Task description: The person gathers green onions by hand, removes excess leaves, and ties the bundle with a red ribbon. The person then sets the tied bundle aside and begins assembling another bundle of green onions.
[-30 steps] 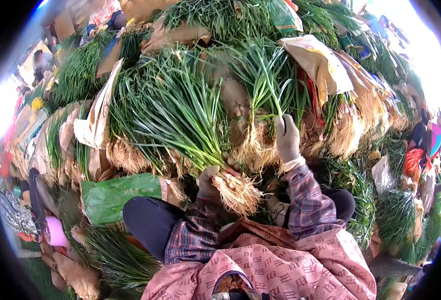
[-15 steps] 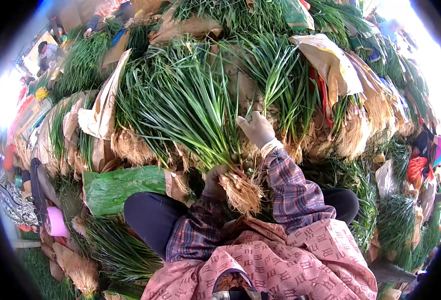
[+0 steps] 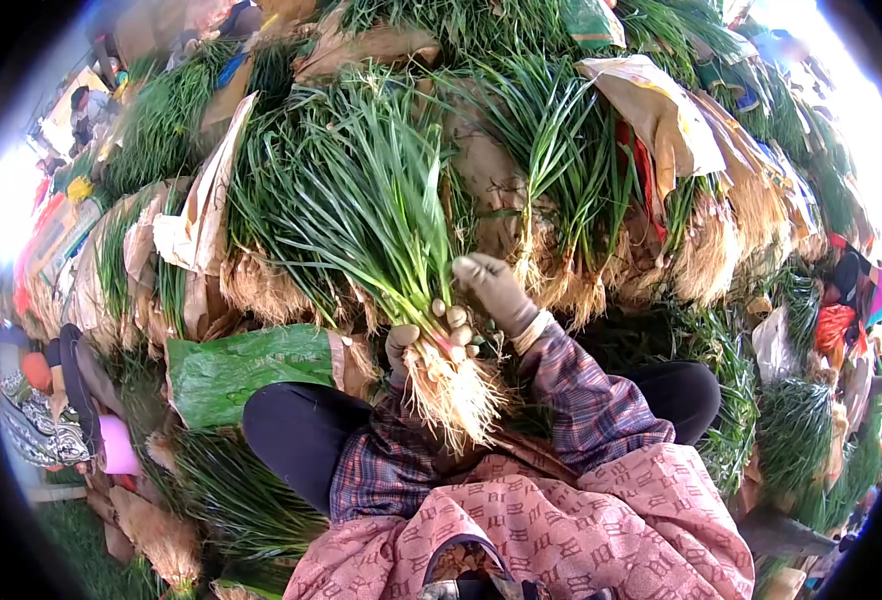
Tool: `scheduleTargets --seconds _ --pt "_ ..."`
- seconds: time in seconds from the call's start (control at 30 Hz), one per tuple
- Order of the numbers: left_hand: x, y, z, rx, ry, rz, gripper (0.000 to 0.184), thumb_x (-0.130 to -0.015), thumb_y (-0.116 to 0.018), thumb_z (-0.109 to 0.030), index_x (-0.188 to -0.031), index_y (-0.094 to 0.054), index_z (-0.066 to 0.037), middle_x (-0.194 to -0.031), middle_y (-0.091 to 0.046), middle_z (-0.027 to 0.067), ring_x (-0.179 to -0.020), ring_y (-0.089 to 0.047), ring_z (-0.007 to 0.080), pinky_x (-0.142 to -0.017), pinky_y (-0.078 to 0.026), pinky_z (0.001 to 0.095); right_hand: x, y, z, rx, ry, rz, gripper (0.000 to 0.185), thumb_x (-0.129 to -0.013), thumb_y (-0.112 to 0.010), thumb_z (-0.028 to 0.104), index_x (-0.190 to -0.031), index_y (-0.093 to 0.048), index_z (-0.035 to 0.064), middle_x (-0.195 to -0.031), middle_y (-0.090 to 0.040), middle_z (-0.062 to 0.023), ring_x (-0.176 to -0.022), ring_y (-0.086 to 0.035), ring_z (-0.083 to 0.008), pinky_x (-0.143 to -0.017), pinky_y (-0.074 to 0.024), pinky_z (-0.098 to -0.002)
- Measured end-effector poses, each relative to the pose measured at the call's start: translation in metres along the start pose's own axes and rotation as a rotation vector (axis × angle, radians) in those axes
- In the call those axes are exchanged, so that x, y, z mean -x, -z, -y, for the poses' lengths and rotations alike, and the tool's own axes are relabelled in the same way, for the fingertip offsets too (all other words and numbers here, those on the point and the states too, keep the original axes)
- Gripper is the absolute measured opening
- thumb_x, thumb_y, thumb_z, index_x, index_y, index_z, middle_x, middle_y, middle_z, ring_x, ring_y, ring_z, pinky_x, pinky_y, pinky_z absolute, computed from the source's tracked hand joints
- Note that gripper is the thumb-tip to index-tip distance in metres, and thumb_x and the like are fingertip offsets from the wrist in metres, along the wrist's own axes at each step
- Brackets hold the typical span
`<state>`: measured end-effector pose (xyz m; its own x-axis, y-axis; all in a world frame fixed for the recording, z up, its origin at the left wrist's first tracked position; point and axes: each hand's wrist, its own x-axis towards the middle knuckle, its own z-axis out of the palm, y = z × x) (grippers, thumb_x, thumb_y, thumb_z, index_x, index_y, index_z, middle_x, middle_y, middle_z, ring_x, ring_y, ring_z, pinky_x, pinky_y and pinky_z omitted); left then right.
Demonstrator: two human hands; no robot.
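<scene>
My left hand (image 3: pixel 401 346) is clamped around the leafy green bundle (image 3: pixel 393 230) at frame centre, pale roots (image 3: pixel 448 390) pointing down-frame. My right hand (image 3: pixel 497 291) sits just right of its stalks (image 3: pixel 420 288); whether it grips anything, I cannot tell.

The held leaves (image 3: pixel 376 205) are smooth with a light sheen; their roots (image 3: pixel 451 395) are rough and stringy. The green sack (image 3: pixel 246 378) is glossy, creased plastic. Plaid sleeves (image 3: pixel 606 405) and pink apron (image 3: pixel 581 530) are matt cloth; the blurry gloves (image 3: pixel 501 295) may be fine knit.
</scene>
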<state>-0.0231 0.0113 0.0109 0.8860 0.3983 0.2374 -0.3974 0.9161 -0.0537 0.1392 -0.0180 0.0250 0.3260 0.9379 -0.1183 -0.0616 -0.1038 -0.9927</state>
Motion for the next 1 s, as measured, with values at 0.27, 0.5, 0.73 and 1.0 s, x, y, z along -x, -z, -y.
scheduleTargets --seconds 0.27,0.5,0.73,1.0 --pt "0.003 0.034 -0.019 0.017 0.072 0.288 0.039 -0.080 -0.055 -0.025 -0.113 -0.052 -0.006 -0.095 -0.048 0.0064 -0.086 -0.049 0.0229 -0.092 -0.043 0.0505 -0.024 0.067 0.049 -0.847 0.184 -0.613 0.027 -0.098 -0.043 0.030 -0.076 -0.048 0.0142 -0.061 -0.045 0.0059 -0.046 -0.036 -0.0081 -0.042 -0.0333 -0.0243" --pt "0.000 0.037 -0.011 0.041 0.024 0.232 0.040 -0.079 -0.056 -0.025 -0.113 -0.050 -0.006 -0.096 -0.048 0.0064 -0.090 -0.050 0.0250 -0.092 -0.042 0.0526 0.005 0.017 0.040 0.105 -0.164 0.279 0.047 -0.094 -0.043 0.050 -0.113 -0.057 0.0097 -0.102 -0.061 -0.0070 -0.079 -0.053 -0.0143 -0.071 -0.0456 -0.0300" --pt "-0.007 0.009 -0.006 -0.028 -0.008 0.192 0.040 -0.078 -0.057 -0.017 -0.115 -0.050 -0.002 -0.115 -0.052 0.0161 -0.103 -0.057 0.0315 -0.091 -0.049 0.0472 0.007 0.057 0.001 -0.265 0.050 0.295 0.034 -0.094 -0.051 0.035 -0.110 -0.061 0.0069 -0.101 -0.062 -0.0080 -0.077 -0.061 -0.0164 -0.068 -0.0536 -0.0298" --pt "0.015 0.080 -0.022 -0.397 0.020 -0.031 0.037 -0.082 -0.055 -0.017 -0.114 -0.052 0.002 -0.109 -0.055 0.0181 -0.098 -0.059 0.0318 -0.079 -0.055 0.0467 -0.015 -0.006 0.094 0.984 -0.195 0.268 0.038 -0.087 -0.054 0.021 -0.116 -0.055 -0.0025 -0.098 -0.064 -0.0176 -0.086 -0.064 -0.0260 -0.081 -0.0524 -0.0341"
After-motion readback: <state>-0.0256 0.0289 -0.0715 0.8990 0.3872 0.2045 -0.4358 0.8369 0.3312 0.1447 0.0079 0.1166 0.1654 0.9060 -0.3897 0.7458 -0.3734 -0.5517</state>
